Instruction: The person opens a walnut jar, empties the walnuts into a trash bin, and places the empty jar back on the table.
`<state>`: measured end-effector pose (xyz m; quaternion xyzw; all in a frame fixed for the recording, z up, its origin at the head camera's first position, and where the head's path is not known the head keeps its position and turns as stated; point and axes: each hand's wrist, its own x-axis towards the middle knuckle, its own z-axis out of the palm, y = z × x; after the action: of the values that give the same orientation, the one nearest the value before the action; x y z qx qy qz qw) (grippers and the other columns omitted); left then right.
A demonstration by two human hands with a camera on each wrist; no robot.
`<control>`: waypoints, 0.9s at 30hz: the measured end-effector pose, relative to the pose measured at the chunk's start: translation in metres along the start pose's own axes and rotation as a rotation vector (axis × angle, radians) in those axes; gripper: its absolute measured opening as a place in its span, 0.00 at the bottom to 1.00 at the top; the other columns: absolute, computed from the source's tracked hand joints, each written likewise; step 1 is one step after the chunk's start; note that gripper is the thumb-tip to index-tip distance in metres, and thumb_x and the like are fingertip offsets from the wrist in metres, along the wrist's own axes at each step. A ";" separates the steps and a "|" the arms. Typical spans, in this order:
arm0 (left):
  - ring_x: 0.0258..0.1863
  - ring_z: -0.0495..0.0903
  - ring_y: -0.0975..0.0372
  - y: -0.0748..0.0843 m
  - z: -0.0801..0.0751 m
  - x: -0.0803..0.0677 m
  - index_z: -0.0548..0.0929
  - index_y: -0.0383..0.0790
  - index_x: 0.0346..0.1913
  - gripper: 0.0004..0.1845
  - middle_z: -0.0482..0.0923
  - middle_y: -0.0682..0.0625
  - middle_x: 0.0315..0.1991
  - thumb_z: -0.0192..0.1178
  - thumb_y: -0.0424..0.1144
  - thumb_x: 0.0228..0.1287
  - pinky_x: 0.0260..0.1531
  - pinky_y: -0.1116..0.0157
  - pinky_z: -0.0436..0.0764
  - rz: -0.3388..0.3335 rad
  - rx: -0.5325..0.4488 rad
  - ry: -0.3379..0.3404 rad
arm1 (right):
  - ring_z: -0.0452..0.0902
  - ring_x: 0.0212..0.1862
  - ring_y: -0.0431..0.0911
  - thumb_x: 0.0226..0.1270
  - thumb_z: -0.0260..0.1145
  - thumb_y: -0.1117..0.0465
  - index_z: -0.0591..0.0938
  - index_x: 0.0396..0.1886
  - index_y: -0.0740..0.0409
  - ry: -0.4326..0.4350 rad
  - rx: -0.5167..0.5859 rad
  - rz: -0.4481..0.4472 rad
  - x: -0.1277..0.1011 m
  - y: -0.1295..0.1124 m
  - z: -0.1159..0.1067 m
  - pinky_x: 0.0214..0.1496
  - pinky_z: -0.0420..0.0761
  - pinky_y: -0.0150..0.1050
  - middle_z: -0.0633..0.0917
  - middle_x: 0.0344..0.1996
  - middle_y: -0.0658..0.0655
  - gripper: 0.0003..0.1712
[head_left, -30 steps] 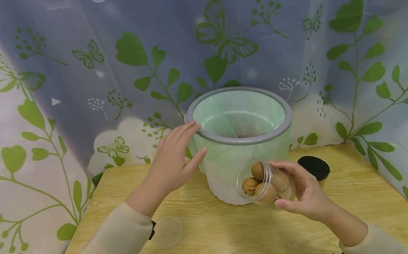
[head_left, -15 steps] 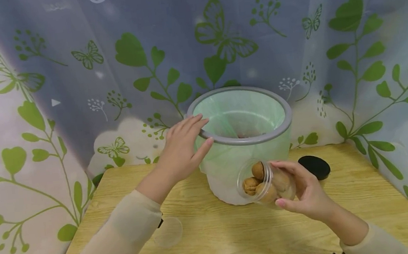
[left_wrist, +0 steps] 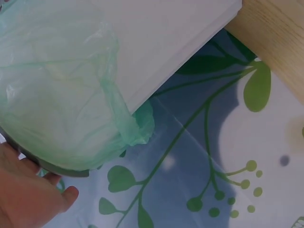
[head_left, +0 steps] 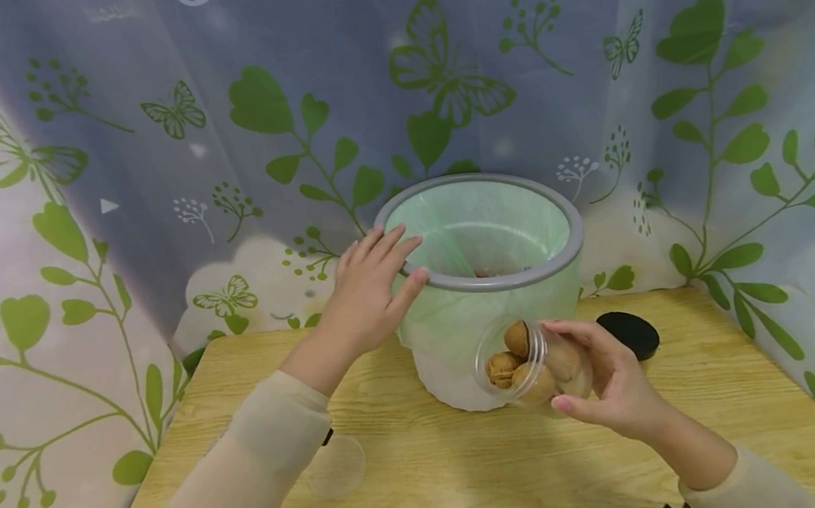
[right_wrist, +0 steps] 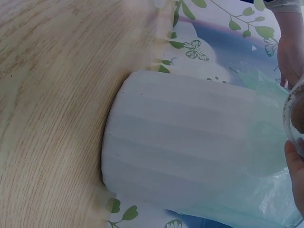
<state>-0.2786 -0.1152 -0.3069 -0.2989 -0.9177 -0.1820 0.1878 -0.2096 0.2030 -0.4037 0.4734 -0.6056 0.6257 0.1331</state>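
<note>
My right hand (head_left: 611, 386) grips a clear plastic jar (head_left: 567, 366) of walnuts (head_left: 534, 382), tilted with its uncovered mouth toward the left. It is held in front of a white trash bin (head_left: 459, 374) lined with a green plastic bag (head_left: 503, 302). At the bin's left side, my left hand (head_left: 367, 300) has its fingers extended over the grey rim (head_left: 531, 278). In the left wrist view the fingers lie right at the rim, thumb out to the side. Only the jar's edge and a walnut show in the right wrist view. The bin's contents are mostly hidden.
A black lid (head_left: 628, 335) lies on the wooden table (head_left: 434, 486), right of the bin. A thin clear disc (head_left: 335, 467) lies on the table beside the left sleeve. Patterned cloth (head_left: 325, 62) hangs close behind the bin and on both sides.
My left hand has moved a little right and up, its fingertips now farther over the bin's rim with fingers more spread. The right hand and the jar have hardly moved.
</note>
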 end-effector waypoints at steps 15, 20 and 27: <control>0.79 0.43 0.49 0.000 0.002 0.002 0.64 0.50 0.77 0.44 0.53 0.47 0.79 0.20 0.72 0.71 0.73 0.42 0.42 -0.008 0.006 -0.027 | 0.73 0.63 0.48 0.54 0.73 0.79 0.63 0.66 0.83 0.019 0.017 -0.039 0.003 -0.006 -0.005 0.57 0.77 0.33 0.73 0.67 0.63 0.41; 0.79 0.43 0.49 0.000 0.003 0.001 0.63 0.51 0.77 0.43 0.53 0.48 0.79 0.21 0.71 0.72 0.73 0.42 0.42 -0.012 0.011 -0.025 | 0.74 0.62 0.48 0.53 0.74 0.77 0.64 0.65 0.83 0.034 -0.014 -0.073 0.006 -0.011 -0.011 0.58 0.75 0.33 0.75 0.65 0.63 0.41; 0.79 0.43 0.50 0.001 0.002 0.000 0.62 0.52 0.78 0.45 0.53 0.48 0.79 0.19 0.73 0.70 0.73 0.41 0.42 -0.023 0.026 -0.024 | 0.74 0.61 0.48 0.51 0.74 0.79 0.64 0.66 0.82 0.041 -0.017 -0.085 0.014 -0.022 -0.023 0.55 0.77 0.32 0.75 0.65 0.63 0.43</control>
<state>-0.2788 -0.1135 -0.3083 -0.2878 -0.9257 -0.1684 0.1785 -0.2105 0.2226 -0.3747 0.4847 -0.5872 0.6240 0.1760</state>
